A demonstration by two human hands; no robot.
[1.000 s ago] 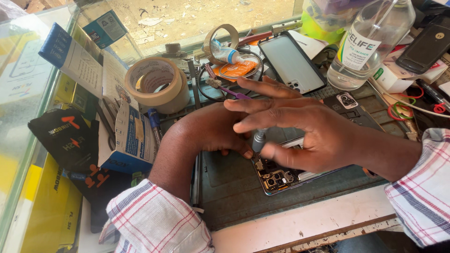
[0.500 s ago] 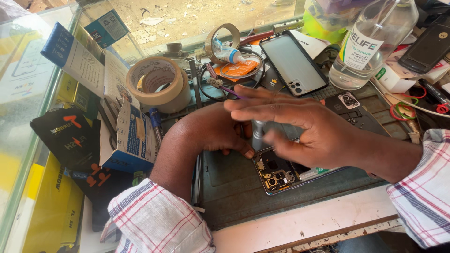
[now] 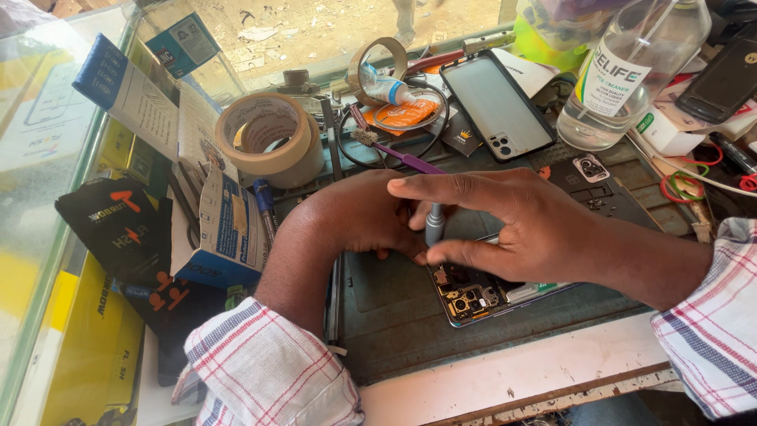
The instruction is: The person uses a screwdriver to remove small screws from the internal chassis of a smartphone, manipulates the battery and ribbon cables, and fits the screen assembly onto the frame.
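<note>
Both hands sit close together over the opened phone with bare circuit parts (image 3: 473, 292), which lies flat on the dark grey work mat (image 3: 394, 315) on the worktop. My right hand (image 3: 520, 225) pinches a thin grey metal screwdriver (image 3: 434, 223) and holds it upright, tip down on the phone. My left hand (image 3: 355, 217) rests curled beside it, touching the phone's edge; I cannot tell if it grips anything. Behind my hands lie a wide roll of tan tape (image 3: 268, 138), a dark phone lying face down (image 3: 497, 106) and a clear plastic bottle (image 3: 631, 71).
</note>
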